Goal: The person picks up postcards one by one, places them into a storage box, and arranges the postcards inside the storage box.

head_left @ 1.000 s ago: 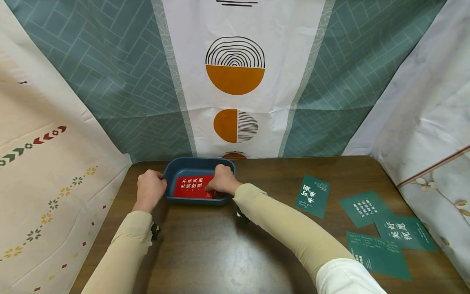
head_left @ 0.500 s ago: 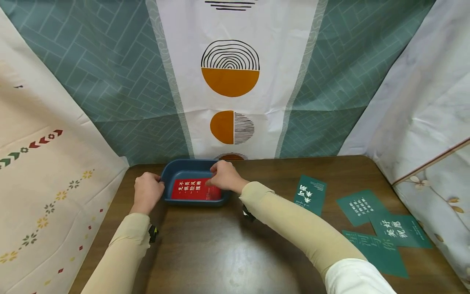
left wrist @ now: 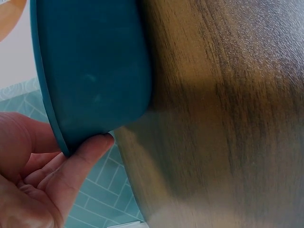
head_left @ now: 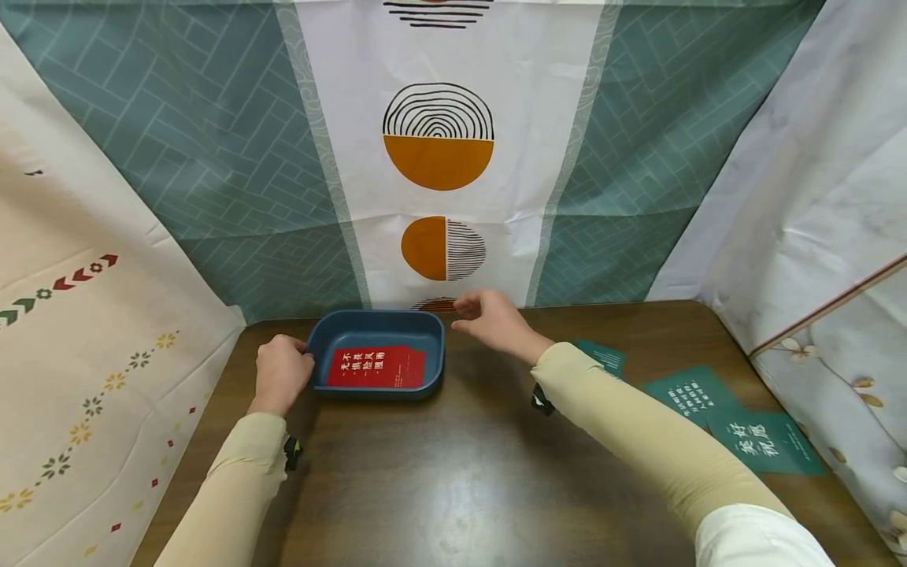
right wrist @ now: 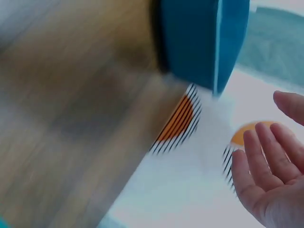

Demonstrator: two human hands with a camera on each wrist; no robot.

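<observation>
1. Left hand (head_left: 283,370): I've got it pinching the near end of the blue tray (head_left: 375,331), thumb on the outer wall, fingers over the rim. Nothing else in that grip.
2. Tray sits on the table (head_left: 425,472), between the two hands. My read: the step in hand is steadying it, left side only.
3. Red card (head_left: 375,367) lies flat on the tray floor, right of the left hand, printed side up. Neither hand touches it. Notch in its outline; could be more than one, can't confirm.
4. Right hand (head_left: 496,321): released, fingers loosely extended, thumb apart, holding nothing. It's just beyond the tray's right end, off the rim.
5. Green cards (head_left: 697,394) lie on the table to the right of the right hand, two overlapping; another (head_left: 602,356) sits closer, partly behind the forearm. The sleeve hides some of that area, so I'm not giving a count.
6. Next move, my judgement: any pickup calls for a thumb-and-finger pinch at a card edge, since thin stock lying flat may resist. Left grip should stay light; pressing down on that rim could tip the tray.
</observation>
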